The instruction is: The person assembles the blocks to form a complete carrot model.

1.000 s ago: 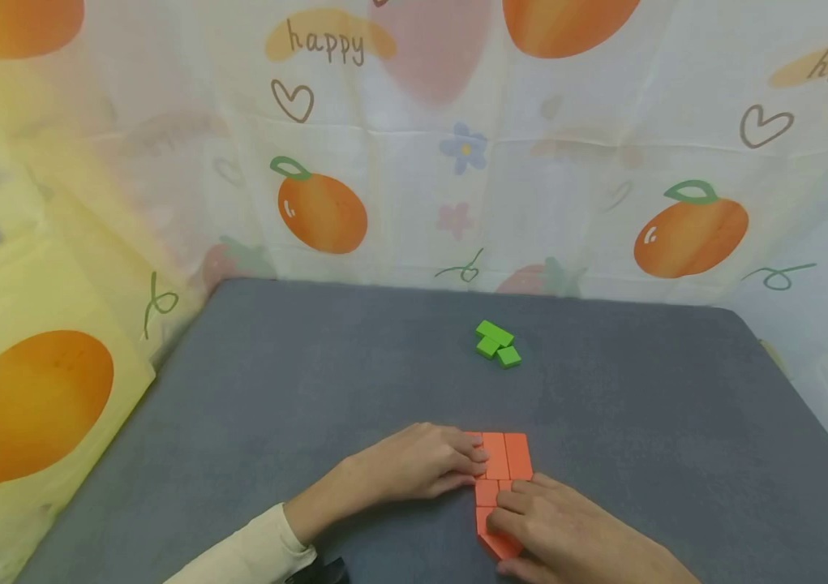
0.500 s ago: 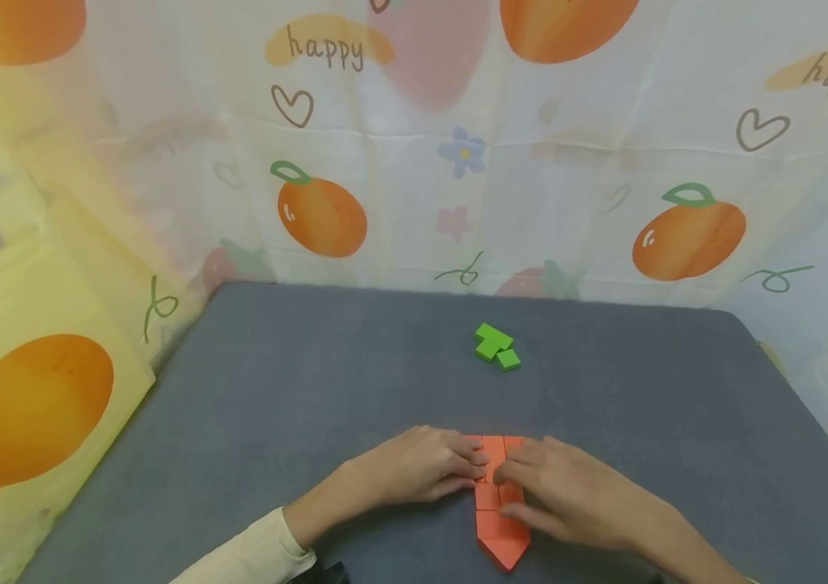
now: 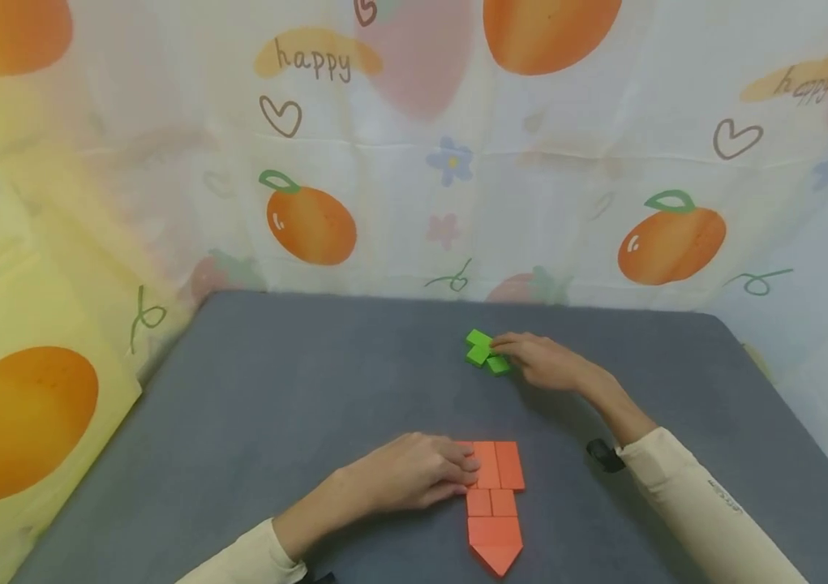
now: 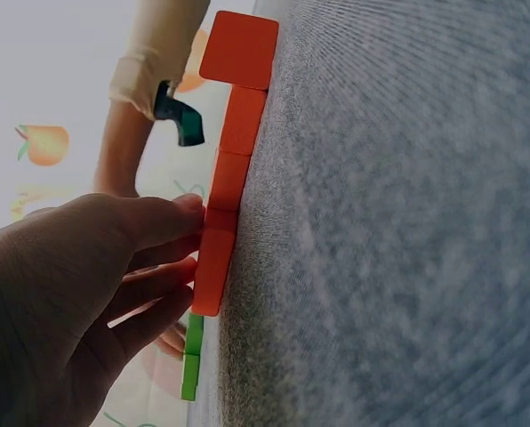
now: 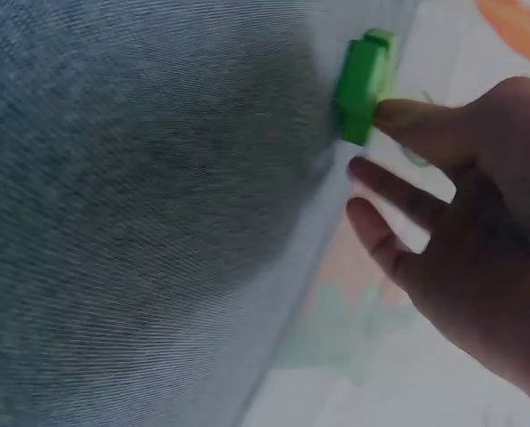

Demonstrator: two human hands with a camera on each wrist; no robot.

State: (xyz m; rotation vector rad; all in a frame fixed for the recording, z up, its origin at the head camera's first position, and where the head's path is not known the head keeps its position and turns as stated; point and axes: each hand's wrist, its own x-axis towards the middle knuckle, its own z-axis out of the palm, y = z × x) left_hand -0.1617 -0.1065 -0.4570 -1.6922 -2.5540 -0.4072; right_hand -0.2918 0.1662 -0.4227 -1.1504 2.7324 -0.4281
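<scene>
Several flat orange-red blocks [image 3: 495,531] lie fitted together on the grey cloth, the shape ending in a point at the near end. My left hand [image 3: 414,474] rests at the far left of this shape, its fingertips touching the blocks and partly hiding the leftmost one. Farther back, three green blocks [image 3: 478,355] lie in a small cluster. My right hand [image 3: 548,365] has its fingertips at the right side of that cluster. In the right wrist view, the thumb touches a green block [image 5: 358,89] while other fingers stand apart from it.
Dark grey cloth [image 3: 297,389] covers the table. Behind it hangs a white curtain [image 3: 399,203] printed with oranges, and yellowish fabric [image 3: 41,430] borders the left side. Dark wrist devices show near both sleeves, one being the right wrist device [image 3: 605,456].
My right hand has left the orange-red blocks and moved away from me to the green cluster. My left hand has stayed on the orange-red shape. The head view has shifted slightly.
</scene>
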